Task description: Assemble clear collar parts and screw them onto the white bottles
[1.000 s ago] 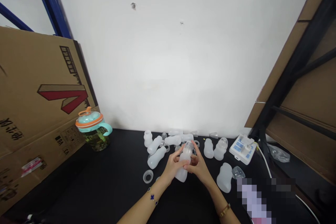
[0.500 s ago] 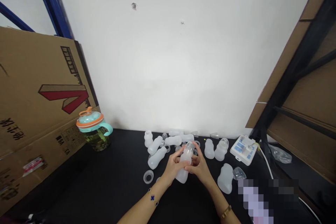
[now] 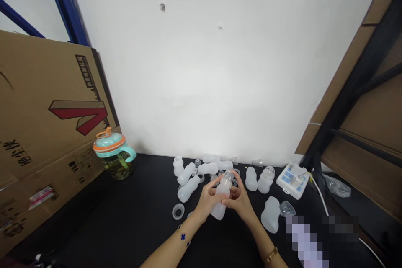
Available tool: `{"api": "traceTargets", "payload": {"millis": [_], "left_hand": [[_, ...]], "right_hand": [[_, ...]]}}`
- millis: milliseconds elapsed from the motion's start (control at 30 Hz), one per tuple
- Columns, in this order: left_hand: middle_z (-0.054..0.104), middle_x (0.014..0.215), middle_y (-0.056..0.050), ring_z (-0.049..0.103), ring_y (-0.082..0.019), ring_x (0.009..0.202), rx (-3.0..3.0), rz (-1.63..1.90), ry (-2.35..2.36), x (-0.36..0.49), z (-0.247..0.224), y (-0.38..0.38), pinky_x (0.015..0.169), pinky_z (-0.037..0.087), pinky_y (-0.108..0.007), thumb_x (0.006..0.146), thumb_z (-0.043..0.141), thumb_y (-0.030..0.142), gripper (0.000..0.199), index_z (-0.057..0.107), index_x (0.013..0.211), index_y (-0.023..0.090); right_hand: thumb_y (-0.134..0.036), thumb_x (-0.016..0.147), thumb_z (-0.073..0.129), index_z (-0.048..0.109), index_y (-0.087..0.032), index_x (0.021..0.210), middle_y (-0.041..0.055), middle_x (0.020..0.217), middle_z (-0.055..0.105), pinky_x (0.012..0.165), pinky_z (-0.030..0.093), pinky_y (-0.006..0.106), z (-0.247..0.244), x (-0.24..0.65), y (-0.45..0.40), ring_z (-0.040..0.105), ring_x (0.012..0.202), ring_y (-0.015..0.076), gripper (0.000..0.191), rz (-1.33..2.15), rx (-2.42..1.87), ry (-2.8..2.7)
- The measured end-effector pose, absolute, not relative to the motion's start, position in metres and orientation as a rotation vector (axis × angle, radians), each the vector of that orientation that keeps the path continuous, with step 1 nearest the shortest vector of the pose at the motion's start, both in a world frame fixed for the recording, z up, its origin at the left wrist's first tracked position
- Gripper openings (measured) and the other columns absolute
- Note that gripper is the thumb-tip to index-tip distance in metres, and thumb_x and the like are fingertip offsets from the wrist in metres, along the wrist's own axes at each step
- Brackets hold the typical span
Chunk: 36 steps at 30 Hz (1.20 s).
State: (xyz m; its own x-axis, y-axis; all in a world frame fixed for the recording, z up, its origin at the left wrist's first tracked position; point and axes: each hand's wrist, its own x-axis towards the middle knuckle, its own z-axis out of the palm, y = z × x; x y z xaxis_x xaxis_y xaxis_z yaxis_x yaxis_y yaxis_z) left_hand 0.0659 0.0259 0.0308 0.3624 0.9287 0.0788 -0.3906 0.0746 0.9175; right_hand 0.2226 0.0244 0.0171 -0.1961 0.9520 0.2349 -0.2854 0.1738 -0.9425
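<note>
A frosted white baby bottle (image 3: 221, 194) with a clear domed cap is held tilted above the black table, its top leaning away from me. My left hand (image 3: 210, 199) is closed around its left side, thumb across the body. From the right, my right hand (image 3: 238, 196) grips the same bottle, with a finger up at the clear cap. A pale ring (image 3: 178, 211) lies left of my left wrist. Beyond my hands lie several loose bottle bodies (image 3: 189, 188), rings and clear caps. To the right, a bottle body (image 3: 270, 214) lies beside a clear cap (image 3: 287, 208).
A capped bottle (image 3: 265, 179) stands at the back right near a white box (image 3: 293, 180) with a cable. The tea-filled jug (image 3: 114, 157) is on the left, by a large cardboard box (image 3: 47, 134). The white wall (image 3: 194, 71) bounds the table's back.
The whole view has shifted very slightly. Both hands keep almost the same hold on the bottle; nothing else has visibly moved.
</note>
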Motion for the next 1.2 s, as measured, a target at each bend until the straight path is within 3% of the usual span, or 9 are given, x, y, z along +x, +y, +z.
{"api": "traceTargets", "payload": {"millis": [367,733,1200], "left_hand": [[0.071,0.066,-0.003,0.063,-0.017,0.051,1.082,1.12,0.671,0.0653,0.0313,0.0248,0.052,0.047,-0.025,0.067,0.086,0.035,0.074,0.056,0.132,0.013],[0.069,0.064,0.0,0.059,-0.014,0.048,1.092,1.125,0.679,0.0631,0.0403,0.0214,0.051,0.044,-0.023,0.065,0.087,0.032,0.067,0.06,0.123,0.015],[0.07,0.061,0.0,0.061,-0.016,0.048,1.103,1.126,0.675,0.0635,0.039,0.0214,0.05,0.045,-0.024,0.066,0.086,0.032,0.059,0.06,0.116,0.016]], "right_hand": [[-0.031,0.058,0.094,0.02,-0.029,0.152,-0.0036,0.073,0.066,0.044,0.036,0.019,0.0208,0.2207,0.0208,0.047,0.049,0.0089,0.119,1.29,-0.798,-1.26],[-0.029,0.057,0.094,0.025,-0.031,0.148,-0.0037,0.075,0.066,0.044,0.034,0.02,0.0134,0.2201,0.0229,0.045,0.046,0.0078,0.114,1.265,-0.765,-1.253],[-0.031,0.059,0.093,0.023,-0.029,0.149,-0.0067,0.067,0.062,0.043,0.03,0.018,0.0184,0.2188,0.0195,0.042,0.045,0.0066,0.114,1.274,-0.787,-1.25]]}}
